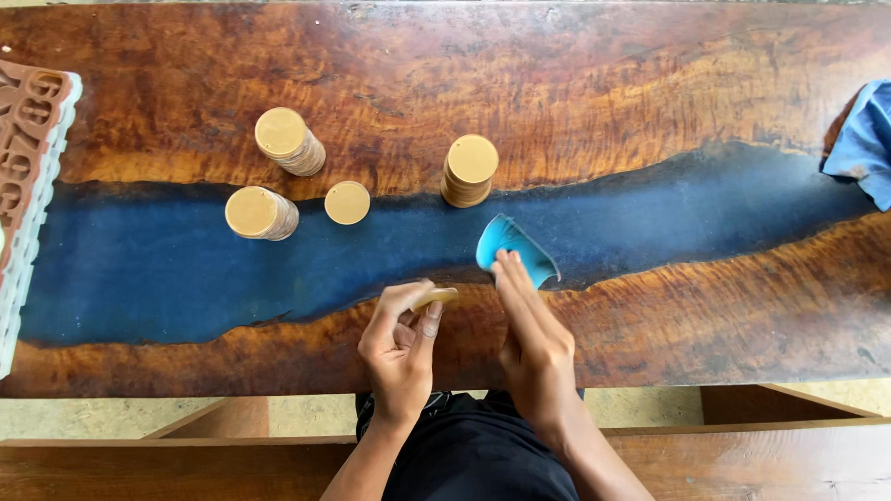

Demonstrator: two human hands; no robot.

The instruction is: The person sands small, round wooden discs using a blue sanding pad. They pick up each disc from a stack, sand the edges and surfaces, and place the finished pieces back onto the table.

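Grip: your left hand [399, 348] pinches one thin wooden disc [434, 298] edge-on between thumb and fingers; your right hand [536, 348] presses a curled piece of blue sandpaper [513, 249] under its fingertips, closed on it.
Landmark: the blue resin river [186, 269] running lengthwise through the wooden table [603, 83].
Disc in hand: it sits just off the near bank of the river, over the brown wood, with the sandpaper just beside it on the right, not clearly touching.
Sandpaper: it lies over the near edge of the river, one end bent upward.
Stacks: three stacks of like discs stand along the far bank. The left stack [290, 141] is on the wood beyond the river, the lower left stack [261, 212] stands on the river's far edge, and the right stack [470, 171] is at the bank, nearest your hands.
Single disc: one loose disc [347, 202] lies flat on the river's far edge, between the lower left stack and the right stack.
Progress: you appear to be sanding discs one at a time. Which stacks are finished and which are waiting you cannot tell from surface or colour, so judge only that one disc is in work and many are piled.
Edges: a tray of brown moulded shapes [28, 139] sits at the river's left end; a blue cloth [863, 139] lies at its right end.
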